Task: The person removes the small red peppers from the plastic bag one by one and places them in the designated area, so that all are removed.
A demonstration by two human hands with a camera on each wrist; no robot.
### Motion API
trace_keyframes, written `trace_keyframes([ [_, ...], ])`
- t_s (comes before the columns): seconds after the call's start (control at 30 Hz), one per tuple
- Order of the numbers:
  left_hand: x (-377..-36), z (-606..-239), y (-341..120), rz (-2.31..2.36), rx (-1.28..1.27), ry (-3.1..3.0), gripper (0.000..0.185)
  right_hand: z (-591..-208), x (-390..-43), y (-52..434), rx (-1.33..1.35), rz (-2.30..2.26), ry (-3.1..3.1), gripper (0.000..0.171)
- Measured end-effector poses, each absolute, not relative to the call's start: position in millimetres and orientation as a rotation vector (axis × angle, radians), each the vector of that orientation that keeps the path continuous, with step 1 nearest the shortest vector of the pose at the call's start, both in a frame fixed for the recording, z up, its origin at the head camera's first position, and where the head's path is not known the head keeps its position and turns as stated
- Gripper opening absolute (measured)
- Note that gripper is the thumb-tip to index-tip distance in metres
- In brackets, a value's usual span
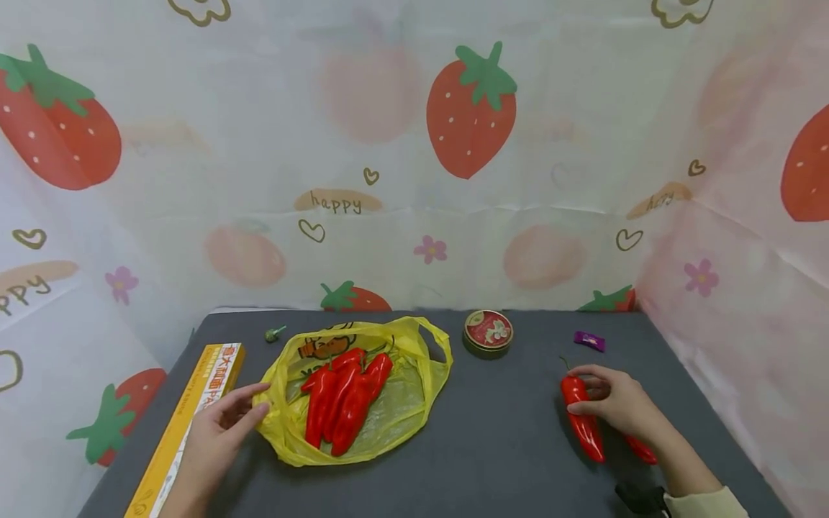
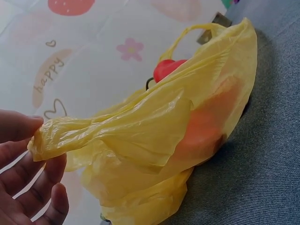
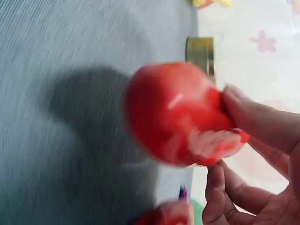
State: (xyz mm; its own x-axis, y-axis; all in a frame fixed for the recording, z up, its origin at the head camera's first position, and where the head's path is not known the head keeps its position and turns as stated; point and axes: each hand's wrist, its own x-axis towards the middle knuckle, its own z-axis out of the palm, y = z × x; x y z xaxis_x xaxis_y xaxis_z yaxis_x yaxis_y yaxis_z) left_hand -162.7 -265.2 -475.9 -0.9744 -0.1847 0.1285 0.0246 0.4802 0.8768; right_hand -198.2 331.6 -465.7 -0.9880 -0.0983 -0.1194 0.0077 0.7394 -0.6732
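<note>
My left hand [image 1: 223, 432] pinches the left rim of a yellow plastic bag [image 1: 424, 403] between thumb and fingers; the left wrist view shows the gathered film [image 2: 65, 136] in the fingertips. Inside the bag lie several red chili peppers [image 1: 352, 406], their mouthward side visible from above. Off to the right, my right hand [image 1: 615, 403] grips a red chili pepper [image 1: 583, 421] near its stem end, and in the right wrist view that pepper [image 3: 173, 115] hangs over its shadow on the table. Another red pepper [image 1: 640, 447] lies partly hidden behind the right wrist.
A long yellow box [image 1: 178, 432] lies along the table's left side, beside the left hand. Behind the bag is a small green stem piece [image 1: 275, 334]. A round red-lidded tin [image 1: 488, 332] and a small purple packet [image 1: 589, 340] sit toward the back, before a printed cloth [image 1: 388, 144].
</note>
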Motion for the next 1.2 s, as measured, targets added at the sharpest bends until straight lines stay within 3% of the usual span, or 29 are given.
trace_keyframes([
  [1.2, -159.1, -471.4, -265.8, -1.507, 0.121, -2.489, 0.039, -462.3, -203.3, 358.3, -0.066, -0.962, 2.803, 0.059],
])
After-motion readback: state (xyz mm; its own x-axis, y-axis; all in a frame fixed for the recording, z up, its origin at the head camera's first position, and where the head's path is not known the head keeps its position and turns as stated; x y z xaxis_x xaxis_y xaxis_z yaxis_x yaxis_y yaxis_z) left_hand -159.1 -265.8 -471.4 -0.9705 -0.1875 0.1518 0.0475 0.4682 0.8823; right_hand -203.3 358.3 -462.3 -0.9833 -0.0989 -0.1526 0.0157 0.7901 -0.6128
